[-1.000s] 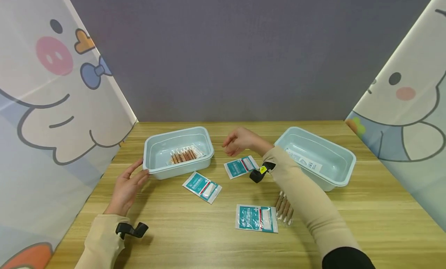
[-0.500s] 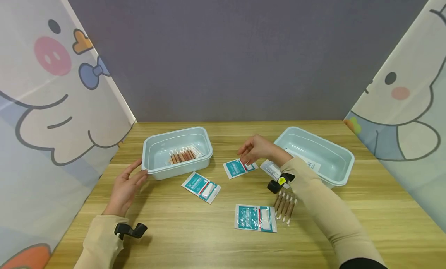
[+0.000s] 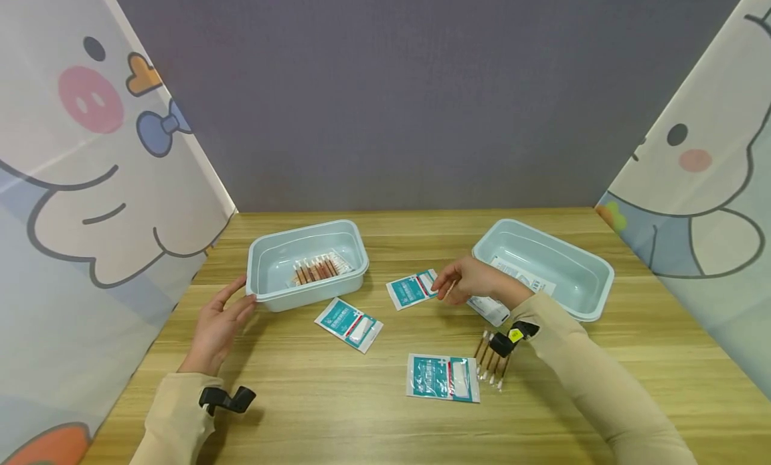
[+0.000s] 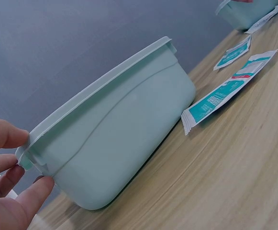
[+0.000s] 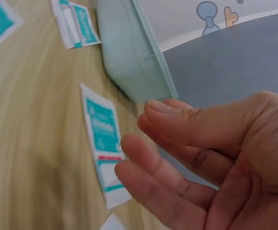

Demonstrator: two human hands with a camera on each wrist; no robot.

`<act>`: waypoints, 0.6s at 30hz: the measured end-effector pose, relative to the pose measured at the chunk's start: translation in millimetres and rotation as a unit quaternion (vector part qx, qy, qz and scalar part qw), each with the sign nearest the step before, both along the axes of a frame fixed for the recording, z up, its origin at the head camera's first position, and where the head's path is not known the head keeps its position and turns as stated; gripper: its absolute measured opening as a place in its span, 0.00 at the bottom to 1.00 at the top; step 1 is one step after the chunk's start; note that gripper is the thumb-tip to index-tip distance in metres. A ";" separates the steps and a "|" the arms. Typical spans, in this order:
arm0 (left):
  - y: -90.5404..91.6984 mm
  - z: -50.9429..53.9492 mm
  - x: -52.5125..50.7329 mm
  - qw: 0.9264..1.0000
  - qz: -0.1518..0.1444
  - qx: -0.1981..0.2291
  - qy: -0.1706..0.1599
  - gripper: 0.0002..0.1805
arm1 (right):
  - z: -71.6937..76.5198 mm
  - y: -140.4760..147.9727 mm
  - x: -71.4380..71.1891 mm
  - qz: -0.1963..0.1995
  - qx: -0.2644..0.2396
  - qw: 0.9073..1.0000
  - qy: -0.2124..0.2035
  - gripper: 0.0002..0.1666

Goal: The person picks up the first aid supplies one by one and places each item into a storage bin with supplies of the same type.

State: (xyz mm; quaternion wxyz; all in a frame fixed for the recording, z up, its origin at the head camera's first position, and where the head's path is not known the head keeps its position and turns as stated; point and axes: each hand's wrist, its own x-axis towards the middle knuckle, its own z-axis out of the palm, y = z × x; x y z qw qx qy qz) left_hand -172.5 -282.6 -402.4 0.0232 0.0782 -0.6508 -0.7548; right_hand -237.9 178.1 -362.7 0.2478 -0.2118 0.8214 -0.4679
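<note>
At the left, my left hand (image 3: 217,328) touches the near left corner of a pale blue plastic bin (image 3: 317,294). In the left wrist view its fingers and thumb rest against the outside of the bin's rim and wall. Inside this bin lies a clear pack of brown-tipped cotton swabs (image 3: 316,269). My right hand (image 3: 466,280), holding nothing, hovers with loosely bent fingers beside a teal-and-white packet (image 3: 411,290). A whitish packet (image 3: 489,310) lies under the right wrist, partly hidden. The right wrist view shows gaps between fingers and thumb.
A second pale blue bin (image 3: 587,298) stands at the right, with a printed label inside. Two more packets, one middle (image 3: 349,324) and one nearer (image 3: 442,378), lie on the wooden table (image 3: 319,411). Brown swabs (image 3: 494,364) lie below the right wrist.
My right hand has moved right and nearer, from between the bins to beside the right bin, passing over the teal packet. The whitish packet came into sight. My left hand stays at its bin.
</note>
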 end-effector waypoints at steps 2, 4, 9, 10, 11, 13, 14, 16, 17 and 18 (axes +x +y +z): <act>0.1 -0.1 -0.1 1.000 0.000 0.000 0.001 0.37 | -4.0 5.8 3.2 0.005 0.009 1.000 0.004 0.18; 0.2 -0.4 -0.1 1.000 0.000 -0.001 0.001 0.37 | -8.2 11.7 6.3 0.009 0.017 1.000 0.004 0.18; 0.1 -0.8 -0.3 1.000 0.000 -0.005 0.001 0.37 | -16.5 27.2 14.3 0.024 0.038 0.999 0.015 0.19; 0.1 -0.8 -0.3 1.000 0.000 -0.005 0.001 0.37 | -18.0 30.2 15.7 0.028 0.038 0.999 0.018 0.19; 0.1 -0.6 -0.3 1.000 -0.001 -0.004 0.001 0.37 | -19.5 33.2 17.2 0.032 0.039 0.998 0.022 0.19; 0.2 -0.2 -0.4 1.000 -0.001 -0.003 0.002 0.37 | -21.7 38.6 20.7 0.039 0.033 0.998 0.023 0.20; 0.4 0.0 -0.2 1.000 -0.001 -0.003 0.003 0.37 | -23.4 41.2 22.5 0.043 0.030 0.998 0.023 0.20; 0.9 0.6 0.1 1.000 -0.001 -0.002 0.005 0.37 | -25.2 45.8 26.7 0.047 0.027 0.998 0.022 0.21; 1.2 0.7 0.2 1.000 -0.001 -0.002 0.006 0.37 | -25.8 48.2 28.8 0.049 0.030 0.998 0.027 0.21; 1.4 0.8 0.2 1.000 -0.001 -0.002 0.007 0.37 | -26.1 50.4 30.7 0.052 0.033 0.998 0.033 0.21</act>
